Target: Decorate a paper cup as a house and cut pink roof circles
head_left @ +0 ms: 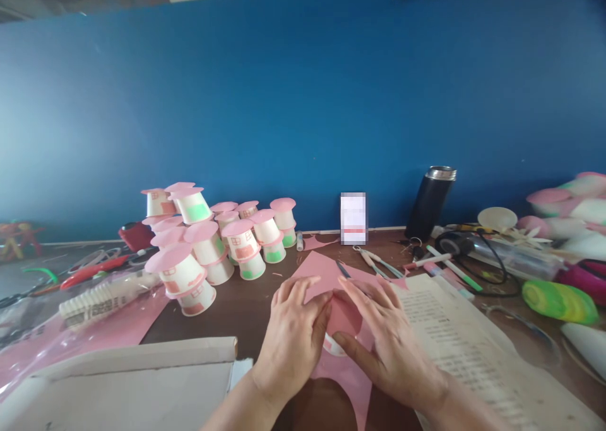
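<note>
A pink paper disc lies between my hands, on top of a white paper cup that shows only in part. My left hand holds the disc's left edge, thumb and fingers closed on it. From the other side my right hand grips the disc's right edge, its thumb lying close to the cup. Underneath is a cut sheet of pink paper with a curved cut-out near me. Something dark and pointed, perhaps a scissor blade, lies just beyond my right fingers.
Paper cups with pink disc tops stand stacked at left, behind an open cardboard box. A printed sheet lies at right. Farther back are scissors, pens, a black flask and a white pixelated rectangle.
</note>
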A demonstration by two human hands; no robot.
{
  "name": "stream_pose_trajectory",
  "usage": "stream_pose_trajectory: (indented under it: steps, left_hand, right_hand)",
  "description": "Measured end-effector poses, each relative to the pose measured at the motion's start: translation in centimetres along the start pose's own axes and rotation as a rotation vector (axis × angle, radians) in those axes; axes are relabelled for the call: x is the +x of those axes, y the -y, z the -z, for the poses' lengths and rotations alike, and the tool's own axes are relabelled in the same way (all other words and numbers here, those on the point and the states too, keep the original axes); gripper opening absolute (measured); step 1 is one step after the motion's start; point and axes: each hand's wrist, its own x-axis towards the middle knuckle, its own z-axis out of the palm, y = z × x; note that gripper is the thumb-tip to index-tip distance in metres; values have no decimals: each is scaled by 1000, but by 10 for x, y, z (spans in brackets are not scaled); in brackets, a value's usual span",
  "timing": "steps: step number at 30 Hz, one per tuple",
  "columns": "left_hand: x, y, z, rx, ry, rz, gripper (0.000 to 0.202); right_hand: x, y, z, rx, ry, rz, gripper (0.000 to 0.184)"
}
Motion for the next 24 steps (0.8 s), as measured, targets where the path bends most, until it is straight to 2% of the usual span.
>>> stream_pose_trajectory:
  steps: [10, 16, 20, 24]
  left_hand:
    - [2, 2, 1, 30, 51, -4, 32]
    - [3, 2, 1, 41, 74, 8, 34]
    - [2, 3, 0, 66, 63, -15, 33]
    - [1, 1, 1, 129, 22, -25, 32]
  right_hand:
    - [-2, 1, 6, -3, -55, -15, 85]
    - [-6, 3, 10, -19, -54, -14, 83]
    - [-7, 3, 16, -38, -49, -33, 80]
    - [-5, 6, 24, -82, -71, 9, 75]
